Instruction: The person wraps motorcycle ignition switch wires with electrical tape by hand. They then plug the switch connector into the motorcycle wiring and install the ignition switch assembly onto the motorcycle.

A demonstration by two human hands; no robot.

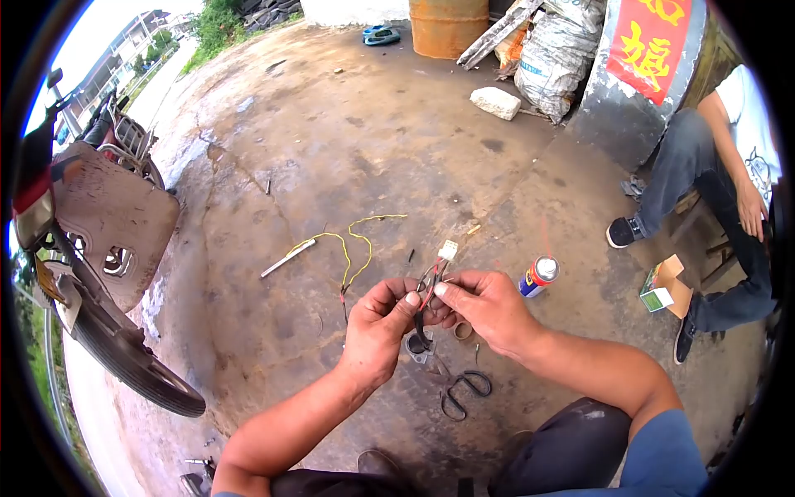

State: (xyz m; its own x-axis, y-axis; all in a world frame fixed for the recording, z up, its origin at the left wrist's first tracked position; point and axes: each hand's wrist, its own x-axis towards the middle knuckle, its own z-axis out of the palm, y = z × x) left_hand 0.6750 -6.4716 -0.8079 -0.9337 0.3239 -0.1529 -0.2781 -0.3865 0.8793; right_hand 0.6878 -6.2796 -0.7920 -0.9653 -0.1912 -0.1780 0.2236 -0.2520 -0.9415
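1. Closest in, the left hand has its thumb and fingers pinched together on the wire bundle, held up in front of the body, above the ground.
2. The right hand is on it too, thumb pressed to fingers around the same bundle; a hard pull between the two could strain a thin strand.
3. At the bundle's far end, the white connector pokes clear of both grips; too much twisting might work a lead loose there.
4. Below, scissors lie on the concrete; a slipped bundle could drop and snag on them.
5. Past the right hand stands the spray can; a stray knuckle might tip it.
6. Beyond the left hand sprawls yellow wire; whether it joins the bundle, I can't tell. If so, lifting could drag and tangle it.
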